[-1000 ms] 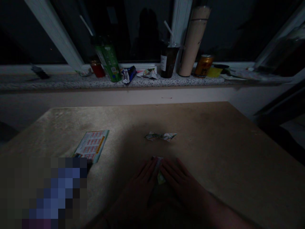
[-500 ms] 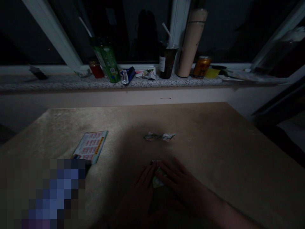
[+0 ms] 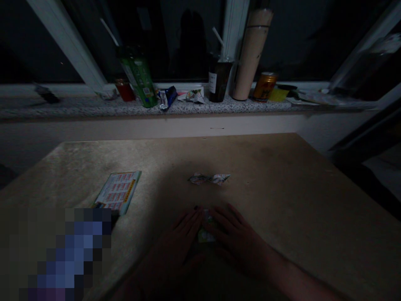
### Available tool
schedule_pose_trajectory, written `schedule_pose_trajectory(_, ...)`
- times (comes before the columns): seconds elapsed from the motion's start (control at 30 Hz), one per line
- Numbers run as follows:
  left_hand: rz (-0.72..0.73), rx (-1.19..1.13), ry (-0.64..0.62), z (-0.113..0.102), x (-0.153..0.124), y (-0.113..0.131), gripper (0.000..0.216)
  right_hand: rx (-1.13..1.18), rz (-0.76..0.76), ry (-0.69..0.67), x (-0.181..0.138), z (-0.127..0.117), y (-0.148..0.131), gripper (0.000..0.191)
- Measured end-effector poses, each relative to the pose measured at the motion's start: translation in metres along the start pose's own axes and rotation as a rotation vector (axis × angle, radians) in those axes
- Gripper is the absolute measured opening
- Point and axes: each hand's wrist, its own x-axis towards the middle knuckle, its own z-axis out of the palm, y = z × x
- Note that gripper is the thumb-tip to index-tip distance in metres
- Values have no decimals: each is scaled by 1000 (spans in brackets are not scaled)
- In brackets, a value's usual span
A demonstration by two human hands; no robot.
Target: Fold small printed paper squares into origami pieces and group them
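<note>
Now the left hand (image 3: 180, 238) and right hand (image 3: 234, 238), fingers flat and unclenched, have edged slightly forward along the small folded paper (image 3: 206, 234), pinned to the surface (image 3: 282, 188) between them, flattening its crease.

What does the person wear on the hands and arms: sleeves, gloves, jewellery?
The left hand and the right hand are bare, with no gloves. The forearms in view are bare too; no sleeve shows. No ring, watch or bracelet can be made out, but the light is very dim.

Left hand (image 3: 179, 237), right hand (image 3: 237, 239): flat, close
</note>
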Motion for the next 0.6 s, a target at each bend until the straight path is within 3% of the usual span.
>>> schedule_pose_trajectory(0.23, -63, -44, 39, -4, 3, 3, 64, -34, 82, 138, 8, 4, -3, 40)
schedule_pose_trajectory(0.6, -65, 23, 26, -1, 7, 2, 57, 47, 99, 157, 7, 7, -2, 39)
